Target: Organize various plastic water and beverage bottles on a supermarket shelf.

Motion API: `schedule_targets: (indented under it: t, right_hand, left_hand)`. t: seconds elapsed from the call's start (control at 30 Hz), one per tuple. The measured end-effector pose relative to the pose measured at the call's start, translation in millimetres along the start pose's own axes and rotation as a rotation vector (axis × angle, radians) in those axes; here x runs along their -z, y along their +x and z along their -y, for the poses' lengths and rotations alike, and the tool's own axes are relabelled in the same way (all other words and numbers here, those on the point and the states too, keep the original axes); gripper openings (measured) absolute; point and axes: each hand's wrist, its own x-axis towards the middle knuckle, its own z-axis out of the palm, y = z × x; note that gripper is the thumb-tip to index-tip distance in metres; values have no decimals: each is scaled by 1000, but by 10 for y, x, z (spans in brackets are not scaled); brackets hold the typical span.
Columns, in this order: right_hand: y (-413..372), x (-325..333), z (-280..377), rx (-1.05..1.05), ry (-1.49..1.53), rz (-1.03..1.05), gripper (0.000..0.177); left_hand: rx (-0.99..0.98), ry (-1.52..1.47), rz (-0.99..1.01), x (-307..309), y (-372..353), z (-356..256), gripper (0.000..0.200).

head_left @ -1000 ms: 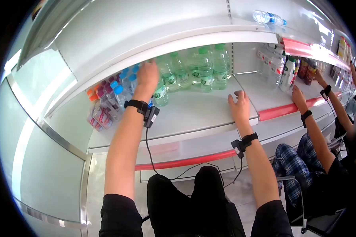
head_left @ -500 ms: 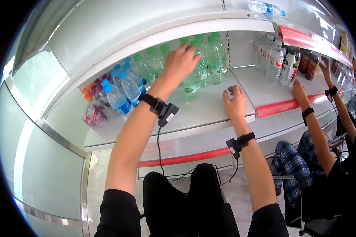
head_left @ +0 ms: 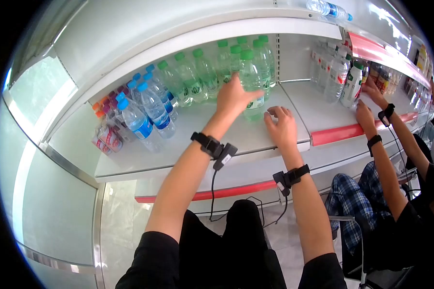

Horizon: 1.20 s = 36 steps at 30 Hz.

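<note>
So the left hand (head_left: pixel 234 98) has its thumb and fingers spread pretty wide, thumb across the front green-capped bottle (head_left: pixel 252 77), which stands upright at its 1 o'clock. Can't tell if skin's actually on plastic. Right hand (head_left: pixel 282 126) is half open, fingers loosely curled, nothing in it that I can see, near that bottle's base at its 5 o'clock. More green-capped bottles (head_left: pixel 205 72) fan from the left hand's 10 to 1. Blue-capped bottles (head_left: pixel 152 108) sit at its 9, orange-capped ones (head_left: pixel 100 110) further out that way. Off the right hand: clear bottles (head_left: pixel 334 82) around 2, another person's hand (head_left: pixel 365 115) at 3, and a bottle lying flat (head_left: pixel 329 9) up top at 1.
</note>
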Motion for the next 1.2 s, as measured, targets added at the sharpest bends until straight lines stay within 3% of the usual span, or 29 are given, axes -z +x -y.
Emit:
schedule_targets:
  t: [0.07,0.2,0.27,0.4,0.5,0.6,0.67,0.7,0.77,0.83,0.87,0.93,1.1,1.17,1.2]
  right_hand:
    - [6,-6,-19,-22,18,0,18]
    - [3,10,12,-47,35,-6,15]
    - [-3,7,9,-53,32,-13,15]
    - [11,7,17,-55,34,-29,17]
    - [19,17,19,-78,45,-29,18]
    - [11,43,68,-116,63,-40,19]
    - [2,32,47,-111,59,-48,19]
    - [1,23,39,-105,52,-60,19]
    - [7,28,61,-122,63,-63,20]
    - [10,41,75,-140,70,-66,20]
    - [13,47,74,-128,67,-66,20]
    - [14,46,69,-116,64,-66,20]
    - [13,40,52,-123,65,-66,20]
    - [13,49,59,-118,60,-61,19]
    - [13,57,56,-114,61,-59,19]
  left_hand:
    - [213,-166,409,-47,-128,121,72]
    - [291,-146,390,-174,-153,178,65]
    - [170,-107,291,-254,-108,228,60]
    - [184,-125,248,-355,-65,301,61]
    - [90,-70,184,-402,-142,380,67]
    - [131,-233,211,-344,-190,420,72]
    - [448,-436,300,-79,-194,307,69]
    - [449,-433,298,-56,-157,421,69]
    - [437,-412,51,-63,-3,760,61]
    - [264,-86,-291,-14,88,921,53]
    - [266,-86,-291,39,158,1002,53]
    - [125,138,-483,162,324,1158,57]
    - [65,388,-308,269,754,1343,74]
    - [310,354,-104,397,928,1230,70]
    - [333,345,-99,426,1002,1248,65]
